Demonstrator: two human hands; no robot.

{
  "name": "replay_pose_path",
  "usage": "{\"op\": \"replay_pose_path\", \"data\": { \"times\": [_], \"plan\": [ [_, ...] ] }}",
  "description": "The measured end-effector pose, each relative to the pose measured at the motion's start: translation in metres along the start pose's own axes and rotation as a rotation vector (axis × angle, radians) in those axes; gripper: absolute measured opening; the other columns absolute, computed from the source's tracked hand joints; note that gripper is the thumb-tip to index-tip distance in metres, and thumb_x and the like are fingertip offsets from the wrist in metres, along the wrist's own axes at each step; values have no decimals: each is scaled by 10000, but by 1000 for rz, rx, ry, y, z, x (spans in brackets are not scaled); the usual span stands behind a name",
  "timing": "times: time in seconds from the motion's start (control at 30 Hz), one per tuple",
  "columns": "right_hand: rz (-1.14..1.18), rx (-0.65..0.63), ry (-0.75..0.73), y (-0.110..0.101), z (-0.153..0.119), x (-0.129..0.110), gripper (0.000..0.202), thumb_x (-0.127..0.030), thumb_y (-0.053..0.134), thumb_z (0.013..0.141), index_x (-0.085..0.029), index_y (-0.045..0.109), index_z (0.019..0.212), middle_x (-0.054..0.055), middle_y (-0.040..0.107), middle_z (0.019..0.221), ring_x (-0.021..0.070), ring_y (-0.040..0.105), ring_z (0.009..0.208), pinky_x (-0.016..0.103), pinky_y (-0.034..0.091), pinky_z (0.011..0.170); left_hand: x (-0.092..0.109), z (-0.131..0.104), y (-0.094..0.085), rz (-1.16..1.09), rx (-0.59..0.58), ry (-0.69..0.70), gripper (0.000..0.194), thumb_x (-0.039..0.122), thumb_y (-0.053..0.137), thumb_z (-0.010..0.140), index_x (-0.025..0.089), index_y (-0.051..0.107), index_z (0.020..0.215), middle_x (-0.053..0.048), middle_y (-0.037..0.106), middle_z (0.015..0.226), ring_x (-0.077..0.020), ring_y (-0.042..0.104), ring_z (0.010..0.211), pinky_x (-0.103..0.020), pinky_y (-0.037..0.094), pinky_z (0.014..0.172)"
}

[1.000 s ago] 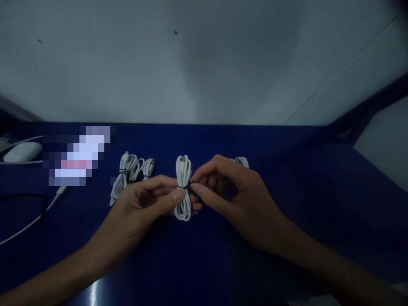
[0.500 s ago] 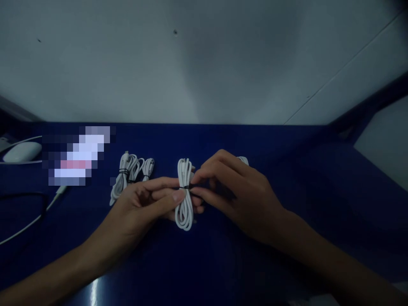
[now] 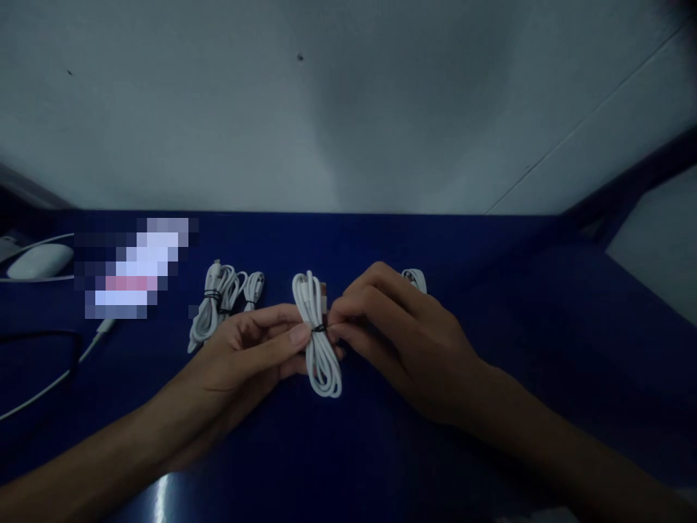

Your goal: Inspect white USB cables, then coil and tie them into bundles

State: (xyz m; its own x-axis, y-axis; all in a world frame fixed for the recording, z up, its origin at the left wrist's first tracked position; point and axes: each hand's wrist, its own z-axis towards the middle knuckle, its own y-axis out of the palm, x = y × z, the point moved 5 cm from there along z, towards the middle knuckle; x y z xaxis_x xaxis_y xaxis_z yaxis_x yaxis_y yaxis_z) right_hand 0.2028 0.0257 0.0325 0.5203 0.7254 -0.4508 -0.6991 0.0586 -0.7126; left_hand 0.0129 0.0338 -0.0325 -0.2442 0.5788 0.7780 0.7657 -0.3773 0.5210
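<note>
A coiled white USB cable (image 3: 325,367) is held above the blue table, bound round its middle by a black twist tie (image 3: 319,329). My left hand (image 3: 261,341) grips the coil from the left, thumb in front and fingers behind. On the right, the thumb and forefinger of my right hand (image 3: 397,334) are pinched together at the end of the twist tie. The cable's USB plug shows near the top of the coil, beside the right fingertips.
Tied white cables (image 3: 213,298) lie left of my hands, with a smaller bundle (image 3: 253,288) beside them. Another white cable bundle (image 3: 417,280) is partly hidden behind my right hand. A pixelated bright device (image 3: 144,265) and a white mouse-like object (image 3: 41,260) are at far left.
The coil has tilted, its top leaning left and its bottom swinging right. The right fingers have closed into a tighter pinch on the twist tie.
</note>
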Motion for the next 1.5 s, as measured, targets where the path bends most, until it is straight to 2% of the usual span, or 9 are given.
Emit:
{"op": "replay_pose_path", "data": {
  "times": [0.23, 0.37, 0.5, 0.6, 0.73, 0.87, 1.07, 1.3, 1.5],
  "plan": [
    [285, -60, 178, -4, 0, 3, 102, -192, 635, 1132, -216, 662, 1037, 20, 671, 1042, 136, 618, 819, 294, 557, 727, 6, -4, 6, -69, -63, -17, 132, 282, 833, 1029, 236, 865, 1149, -67, 834, 1073, -189, 785, 1019, -311, 628, 1024],
    [473, -135, 344, -4, -1, 6, 109, -253, 696, 1112, -238, 705, 1004, -16, 661, 958, 130, 605, 792, 274, 533, 711, 12, -2, 17, -77, -140, -78, 195, 345, 944, 931, 228, 875, 1071, -34, 803, 962, -144, 748, 927, -235, 618, 924],
    [647, -164, 464, -4, -1, 6, 111, -280, 755, 1073, -242, 734, 971, -32, 658, 896, 119, 590, 750, 239, 511, 653, 14, -1, 19, -35, -134, -81, 220, 398, 964, 899, 249, 876, 1034, -21, 815, 927, -152, 743, 918, -229, 607, 882],
    [736, -191, 524, -2, -3, 9, 92, -256, 782, 1047, -239, 739, 967, -43, 664, 859, 110, 578, 720, 227, 495, 637, 15, -3, 16, 37, -79, -30, 178, 384, 953, 904, 269, 870, 1010, 0, 820, 955, -155, 742, 945, -229, 595, 870],
    [810, -244, 557, 4, -4, 12, 114, -290, 784, 1043, -231, 735, 958, -48, 624, 779, 117, 546, 678, 233, 465, 602, 18, -4, 11, 170, 5, 92, 77, 250, 891, 948, 297, 862, 1002, 42, 827, 1001, -150, 760, 957, -235, 600, 896],
    [845, -252, 597, 7, -6, 14, 143, -277, 795, 1028, -218, 719, 922, -57, 597, 750, 102, 515, 652, 215, 441, 586, 20, -3, 8, 284, 57, 195, 142, 179, 808, 1004, 296, 858, 1067, 59, 834, 1031, -159, 781, 991, -239, 615, 933],
    [859, -261, 644, 8, -9, 13, 101, -198, 790, 1011, -223, 734, 931, -62, 605, 752, 95, 526, 672, 204, 440, 606, 26, -1, 8, 336, 82, 298, 178, 129, 897, 925, 254, 877, 1051, 11, 839, 1027, -154, 804, 952, -217, 647, 916],
    [550, -105, 476, 5, -5, 8, 99, -136, 797, 962, -211, 737, 984, -47, 678, 855, 90, 622, 710, 201, 515, 610, 26, -2, 8, 303, 95, 289, 209, 73, 892, 913, 248, 875, 1026, 15, 857, 1000, -128, 805, 951, -154, 618, 887],
    [85, 73, 51, 1, -4, -4, 52, -70, 744, 1012, -121, 731, 1009, 28, 712, 933, 95, 668, 755, 224, 560, 643, 21, -1, 8, 260, 92, 281, 168, 99, 862, 958, 237, 881, 1053, -24, 878, 1121, -168, 814, 1014, -220, 640, 945]
  ]
}}
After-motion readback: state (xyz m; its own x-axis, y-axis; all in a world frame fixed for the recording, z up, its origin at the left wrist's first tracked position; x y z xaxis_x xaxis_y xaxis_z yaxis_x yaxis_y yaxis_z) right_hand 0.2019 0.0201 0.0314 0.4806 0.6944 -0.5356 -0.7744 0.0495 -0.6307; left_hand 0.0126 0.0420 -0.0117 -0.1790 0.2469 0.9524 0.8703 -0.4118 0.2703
